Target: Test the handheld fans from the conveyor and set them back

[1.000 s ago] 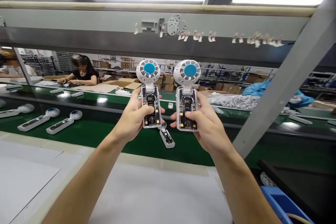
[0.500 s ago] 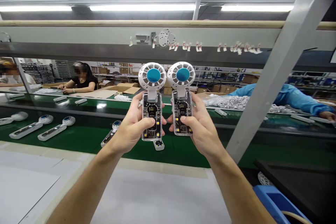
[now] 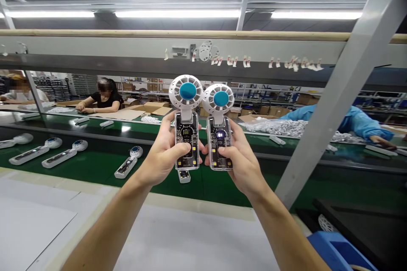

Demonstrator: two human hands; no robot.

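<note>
My left hand (image 3: 165, 150) is closed round a handheld fan (image 3: 187, 129) with a round white head, a blue centre and a clear-fronted handle showing a dark circuit board. A second fan of the same kind (image 3: 218, 133) is gripped in my right hand (image 3: 240, 152), and its small display is lit. Both fans stand upright side by side, their heads nearly touching. Each thumb presses on the front of its handle, at the middle of the board. The fingers behind the handles are partly hidden. Behind the left fan, part of another fan (image 3: 184, 176) lies on the green conveyor belt (image 3: 219, 188).
Several more fans (image 3: 63, 154) lie on the belt to the left. White paper (image 3: 190, 237) covers the near table. A slanted metal post (image 3: 330, 93) and a blue bin (image 3: 340, 247) stand at the right. Across the belt, a person in black (image 3: 103, 99) and a blue-sleeved person (image 3: 356, 120) work.
The display on the right fan has lit up. That fan has dropped slightly and tilted. Fans on the belt have shifted left, and the view has moved a little.
</note>
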